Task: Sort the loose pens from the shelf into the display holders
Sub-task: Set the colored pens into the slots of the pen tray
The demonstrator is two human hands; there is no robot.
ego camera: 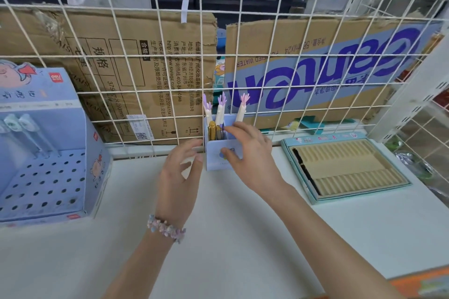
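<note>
Task looks mostly done, judging by the shelf [243, 238]: no loose pens on the white top that I can see. The small pen cup [220, 153] stands at the back w/ three antler-top pens [220, 110] and a gold pen [212, 130] upright in it, plus a darker one behind, hard to tell. Right hand [252, 153] grips the cup, thumb on the front face, fingers hooked over the rim. Left hand [181, 172] sits just beside the cup's left edge, fingers loosely spread, holding nothing; can't tell if the fingertips touch it. The big blue holder [48, 177] at left has only a few capped pens [24, 128] at the back, most holes bare. The flat tray [345, 165] at right shows one dark pen [303, 167] along its left edge, the other grooves unfilled. Likely what's left is squaring up the cup. Room: cup is right up against the wire grid [170, 56], so nowhere to go back; plenty of open shelf toward the front and between holder and tray. Tray is near on the right, holder well apart on the left.
</note>
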